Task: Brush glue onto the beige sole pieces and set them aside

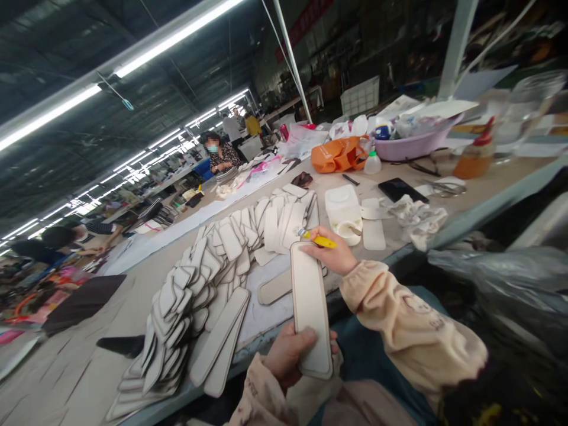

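My left hand (290, 349) grips the lower end of a long cream panel with rounded corners (310, 302), thumb on its face. At the panel's upper end, my right hand (332, 251) is closed round a small brush with a yellow handle (322, 241); its fingers also touch the panel's edge. The brush's bristles point left, over loose cream pieces. A big overlapping heap of similar panels (217, 260) spreads over the table to the left. Two panels (222, 340) lie at the near edge, and another piece (276, 288) lies flat behind the held one.
Beyond my right hand stands a cut-open white plastic jug (344, 210). Farther right are a black phone (403, 190), crumpled cloth (417, 219), an orange bag (339, 155), a lilac basin (415, 139) and a red-capped bottle (477, 154). A masked person (222, 154) sits across the table.
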The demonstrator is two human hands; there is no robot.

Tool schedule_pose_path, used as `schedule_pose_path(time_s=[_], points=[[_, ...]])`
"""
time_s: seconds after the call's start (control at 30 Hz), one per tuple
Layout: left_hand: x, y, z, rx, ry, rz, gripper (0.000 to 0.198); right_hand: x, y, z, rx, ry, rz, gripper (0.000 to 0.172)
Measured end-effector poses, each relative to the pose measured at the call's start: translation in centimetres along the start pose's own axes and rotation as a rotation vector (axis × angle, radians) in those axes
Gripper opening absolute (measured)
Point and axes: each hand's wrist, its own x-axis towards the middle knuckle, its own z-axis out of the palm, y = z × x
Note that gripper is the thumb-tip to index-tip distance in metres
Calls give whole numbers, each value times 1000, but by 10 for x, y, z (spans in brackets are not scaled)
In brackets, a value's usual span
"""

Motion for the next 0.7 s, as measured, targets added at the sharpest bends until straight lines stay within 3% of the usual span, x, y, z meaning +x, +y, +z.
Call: schedule_pose_path(time_s=[0.53,0.7], points=[[-11,-2,14,-82,19,-40,38,2,-4,-3,-55,-75,-99,25],[-12,-5,14,-82,26,5,36,2,-3,-2,-55,-82,-107,24]])
